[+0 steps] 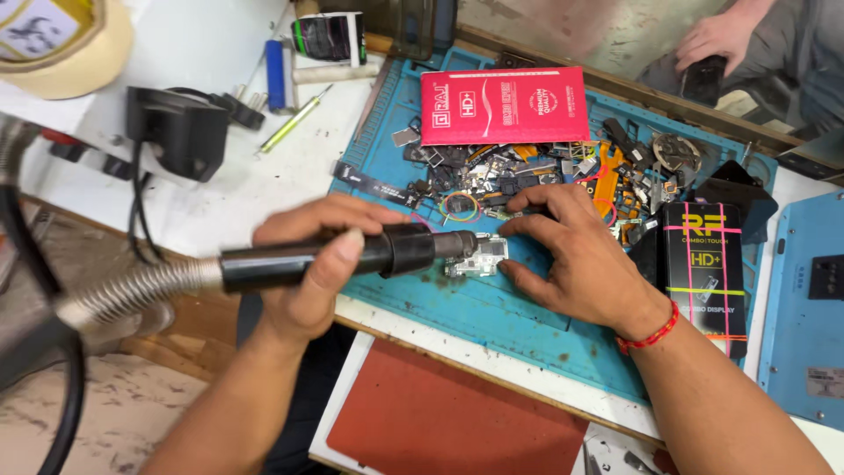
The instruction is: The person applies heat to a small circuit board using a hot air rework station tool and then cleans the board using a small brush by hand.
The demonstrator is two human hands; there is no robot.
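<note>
Left-hand grip (303,264) clamps a black, stiff hot-air wand (352,255); right hand (571,255), fingers spread, pins a small fragile metal circuit module (479,255) (best held by its edges) at the blue mat's (492,325) six o'clock.

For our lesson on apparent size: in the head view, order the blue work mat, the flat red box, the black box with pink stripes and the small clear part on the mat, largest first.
1. Blue work mat
2. Flat red box
3. Black box with pink stripes, looking close to the red one, and nearer the camera, so that order is unsure
4. Small clear part

Bright even light; soft shadows; left edge blurred.
</note>
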